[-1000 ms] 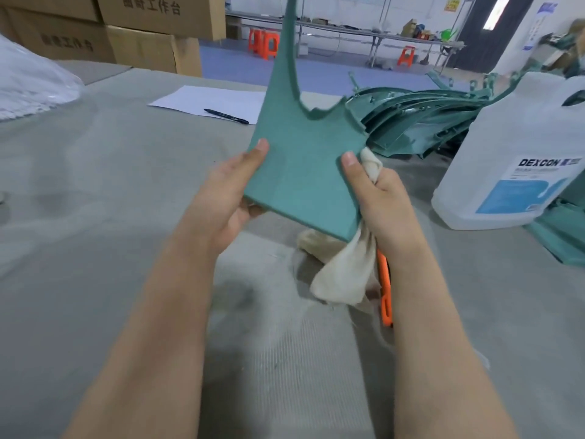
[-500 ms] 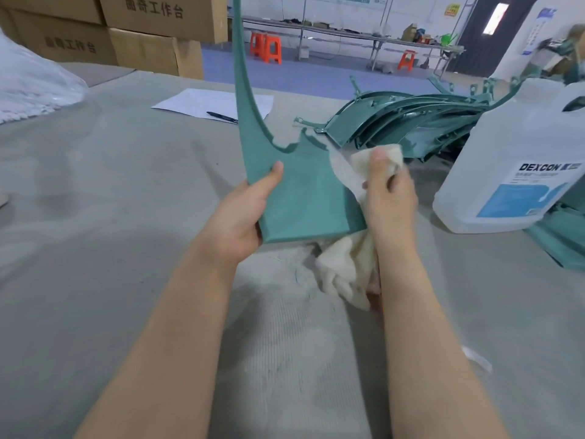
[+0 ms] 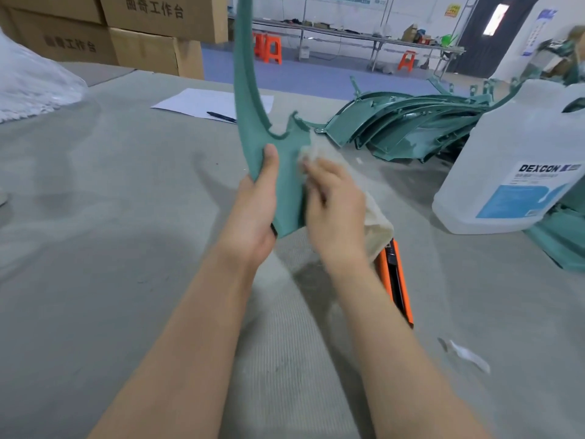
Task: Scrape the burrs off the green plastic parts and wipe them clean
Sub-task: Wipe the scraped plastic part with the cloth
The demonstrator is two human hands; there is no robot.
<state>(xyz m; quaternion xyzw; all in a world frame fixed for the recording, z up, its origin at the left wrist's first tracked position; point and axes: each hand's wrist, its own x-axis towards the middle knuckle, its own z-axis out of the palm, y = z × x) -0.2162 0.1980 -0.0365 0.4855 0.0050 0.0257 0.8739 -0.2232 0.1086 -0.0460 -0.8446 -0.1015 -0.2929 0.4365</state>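
Note:
My left hand (image 3: 258, 210) grips the lower edge of a green plastic part (image 3: 253, 122), thumb on its front face; the part stands upright with a long curved arm rising out of view. My right hand (image 3: 334, 204) presses a cream cloth (image 3: 376, 217) against the part's right side; the hand is motion-blurred. Under my right wrist an orange utility knife (image 3: 395, 280) lies on the table. A heap of more green parts (image 3: 405, 128) sits behind to the right.
A white DEXCON jug (image 3: 519, 160) stands at the right, with another green part (image 3: 560, 239) beside it. Paper with a pen (image 3: 202, 103) lies at the back. Cardboard boxes (image 3: 142, 30) and a plastic bag (image 3: 28, 87) are far left. Grey felt table (image 3: 110, 248).
The green part has turned from facing me to nearly edge-on. My right hand with the cloth has moved across onto its right side, and the knife now shows under my wrist.

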